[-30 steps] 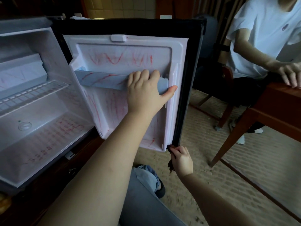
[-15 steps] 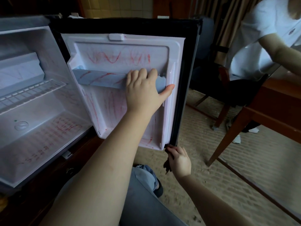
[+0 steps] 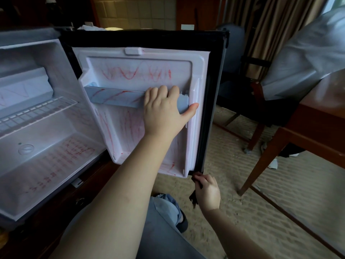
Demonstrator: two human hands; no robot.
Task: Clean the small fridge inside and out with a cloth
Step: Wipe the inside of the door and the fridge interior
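head view: the small fridge stands open at the left, and its door is swung out to face the camera. the left hand holds the door shelf: the fingers are curled over its top edge near the right end and the thumb is stretched out towards the door's side. the right hand is low at the door's bottom outer corner, fingers closed on a dark cloth, with the fingertips up against the black gasket where it turns the corner. most of the cloth hangs below the hand (how much of it presses on the gasket cannot be told).

as for progress, very little looks done. red marks run across the upper door panel, along the shelf front, down the lower panel and into its bottom corner. more of the same red covers the cavity floor. the wire shelf sits in place, and i cannot tell whether it is marked. the work seems to be at the gasket edge, with the left hand steadying the door. the whole liner, the cavity and the outside are likely all left to wipe.

to the right, a person in a white shirt sits at a wooden table on the carpet.
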